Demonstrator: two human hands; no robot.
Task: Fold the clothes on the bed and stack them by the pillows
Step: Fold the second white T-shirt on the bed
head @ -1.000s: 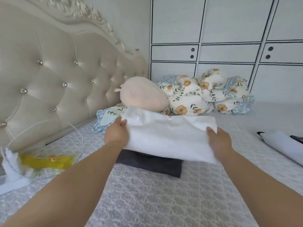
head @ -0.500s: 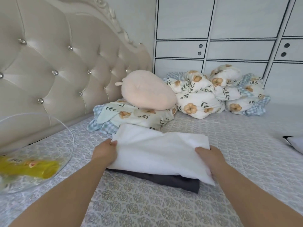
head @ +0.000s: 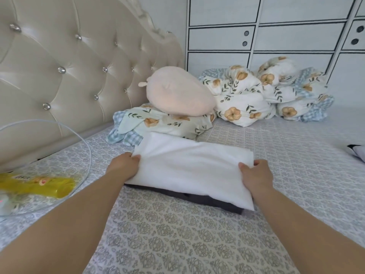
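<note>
A folded white garment (head: 189, 167) lies on top of a folded dark grey garment (head: 215, 201) on the bed, just in front of the floral pillow (head: 169, 123). My left hand (head: 124, 167) grips the white garment's left edge. My right hand (head: 254, 175) grips its right edge, fingers curled over the fabric. Only the front strip of the dark garment shows beneath the white one.
A peach plush cushion (head: 177, 91) sits on the floral pillow. A bundled floral duvet (head: 262, 93) lies by the wardrobe. A clear bag with a yellow packet (head: 37, 184) sits at the left. Another black-and-white garment (head: 357, 153) peeks in at the right edge. The tufted headboard (head: 69, 72) runs along the left.
The white garment has come down from mid-air onto the dark garment and now lies flatter. Both hands stayed on its edges as they came down.
</note>
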